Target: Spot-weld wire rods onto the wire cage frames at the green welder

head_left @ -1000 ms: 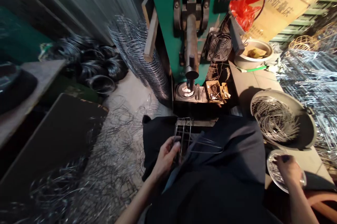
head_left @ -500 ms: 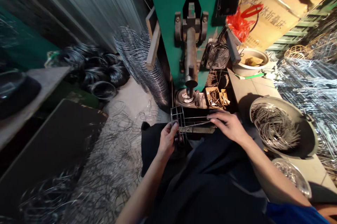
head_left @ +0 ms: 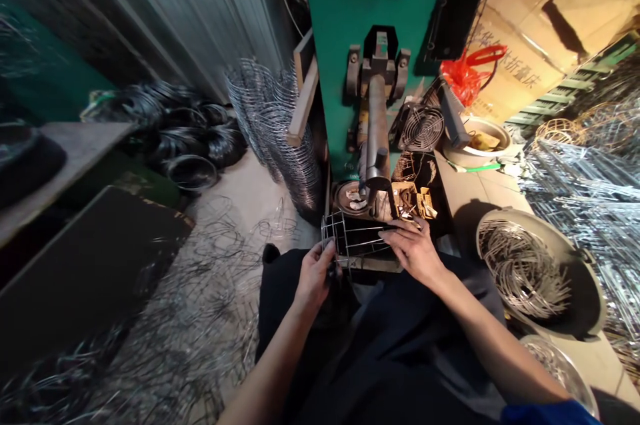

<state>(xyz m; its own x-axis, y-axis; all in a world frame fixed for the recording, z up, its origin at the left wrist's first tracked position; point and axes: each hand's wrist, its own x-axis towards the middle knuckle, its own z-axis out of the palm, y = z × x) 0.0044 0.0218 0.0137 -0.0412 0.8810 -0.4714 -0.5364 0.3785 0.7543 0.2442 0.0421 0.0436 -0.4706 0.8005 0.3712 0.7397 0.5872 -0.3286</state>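
Observation:
A small wire frame [head_left: 340, 230] with long thin wires reaching to the right lies across my lap, below the metal arm [head_left: 377, 132] of a green machine [head_left: 330, 32]. My left hand [head_left: 315, 270] pinches the frame's left end between thumb and fingers. At the other end, my right hand [head_left: 414, 248] has its fingers closed round the tips of the long wires. The fingertips of the right hand are partly hidden among the wires.
Stacked wire rings [head_left: 285, 125] stand left of the machine. To the right are a basin of curved wires [head_left: 593, 278], a metal bowl [head_left: 585, 385] and a pile of straight wire pieces [head_left: 575, 178]. Loose wires [head_left: 200, 318] litter the floor at left.
The view has tilted up, showing more of the machine's top. My right hand has moved left along the wires, nearer my left hand, which still holds the frame.

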